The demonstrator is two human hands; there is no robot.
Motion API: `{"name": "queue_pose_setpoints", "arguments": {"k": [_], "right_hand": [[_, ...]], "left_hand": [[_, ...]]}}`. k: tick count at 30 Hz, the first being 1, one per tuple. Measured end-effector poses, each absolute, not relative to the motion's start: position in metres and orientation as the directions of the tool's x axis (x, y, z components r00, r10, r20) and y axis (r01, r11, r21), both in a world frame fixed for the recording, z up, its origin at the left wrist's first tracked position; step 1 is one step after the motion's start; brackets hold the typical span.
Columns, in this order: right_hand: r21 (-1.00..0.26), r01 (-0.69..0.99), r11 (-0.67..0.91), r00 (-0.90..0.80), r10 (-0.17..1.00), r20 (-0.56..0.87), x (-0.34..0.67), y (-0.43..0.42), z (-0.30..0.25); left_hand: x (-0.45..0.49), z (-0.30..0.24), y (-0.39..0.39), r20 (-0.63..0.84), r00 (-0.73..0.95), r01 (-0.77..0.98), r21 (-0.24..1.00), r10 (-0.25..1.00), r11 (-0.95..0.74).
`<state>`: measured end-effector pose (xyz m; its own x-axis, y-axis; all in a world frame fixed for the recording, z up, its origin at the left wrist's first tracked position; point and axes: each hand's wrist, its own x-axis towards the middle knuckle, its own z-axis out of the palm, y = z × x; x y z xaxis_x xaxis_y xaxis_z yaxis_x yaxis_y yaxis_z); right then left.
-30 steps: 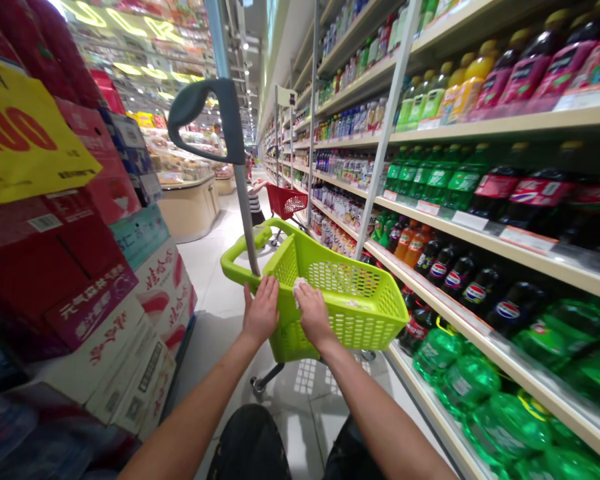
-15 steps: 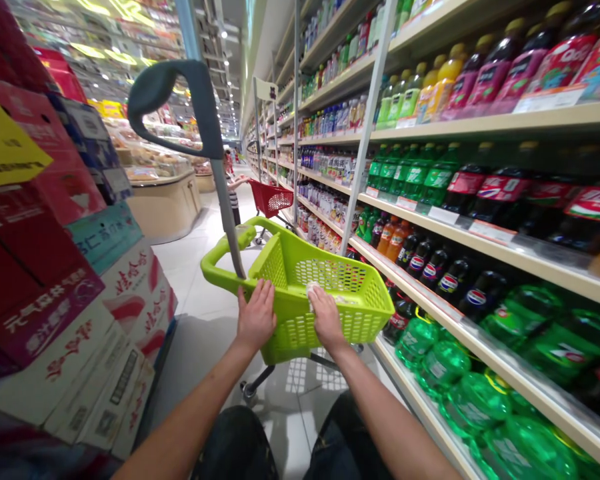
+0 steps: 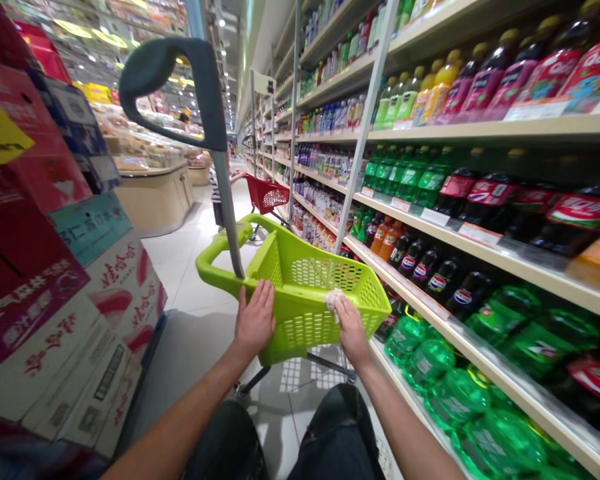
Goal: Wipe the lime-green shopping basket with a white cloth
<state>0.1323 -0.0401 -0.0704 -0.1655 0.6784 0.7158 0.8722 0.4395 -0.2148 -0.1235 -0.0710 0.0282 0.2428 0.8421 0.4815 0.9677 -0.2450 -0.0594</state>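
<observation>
A lime-green shopping cart [image 3: 300, 330] with perforated walls stands in front of my knees. My left hand [image 3: 255, 317] lies flat on its near side, by the foot of the grey handle post, fingers stretched out. With my right hand [image 3: 350, 323] I press a crumpled white cloth [image 3: 335, 299] onto the near rim, toward the basket's right end. The fingers are closed over part of the cloth. Above on the left rises the cart's dark grey loop handle [image 3: 175, 93].
Shelves of drink bottles [image 3: 485, 187] line the right side, close to the cart. Stacked drink cartons [image 3: 55, 280] stand on the left. Farther along the aisle are a red cart [image 3: 266, 193], a person in striped clothing [image 3: 216, 193] and a rounded display counter [image 3: 153, 197].
My right hand and the cloth have slid right along the cart's near rim. My left hand stays in place on the cart. The view has shifted slightly.
</observation>
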Motion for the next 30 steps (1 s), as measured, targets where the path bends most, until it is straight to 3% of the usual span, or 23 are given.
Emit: {"name": "queue_pose_setpoints", "arguments": {"k": [5,7,12,17,21,25,30], "right_hand": [[-0.358,0.925,0.130,0.160,0.721,0.674,0.204,-0.035,-0.077],[-0.411,0.907,0.089,0.227,0.717,0.658,0.202,-0.032,-0.077],[-0.462,0.845,0.269,0.154,0.705,0.693,0.128,-0.025,-0.076],[-0.481,0.819,0.312,0.134,0.713,0.689,0.123,-0.010,-0.070],[-0.521,0.788,0.327,0.122,0.748,0.652,0.139,0.006,-0.060],[-0.566,0.737,0.369,0.117,0.755,0.645,0.094,0.011,-0.044],[-0.613,0.552,0.564,0.036,0.719,0.694,-0.003,-0.011,-0.009]], "left_hand": [[-0.117,0.028,-0.076,0.464,0.235,0.969,-0.048,0.854,-0.240],[-0.112,0.027,-0.076,0.467,0.234,0.969,-0.038,0.853,-0.245],[-0.096,0.028,-0.078,0.484,0.259,0.957,-0.015,0.836,-0.288],[-0.108,0.046,-0.084,0.560,0.289,0.919,0.064,0.776,-0.388],[-0.152,0.060,-0.077,0.710,0.080,0.958,0.138,0.699,-0.250],[-0.177,0.067,-0.062,0.671,0.118,0.975,0.063,0.732,-0.214],[-0.166,0.076,-0.060,0.640,0.117,0.982,0.041,0.759,-0.187]]}}
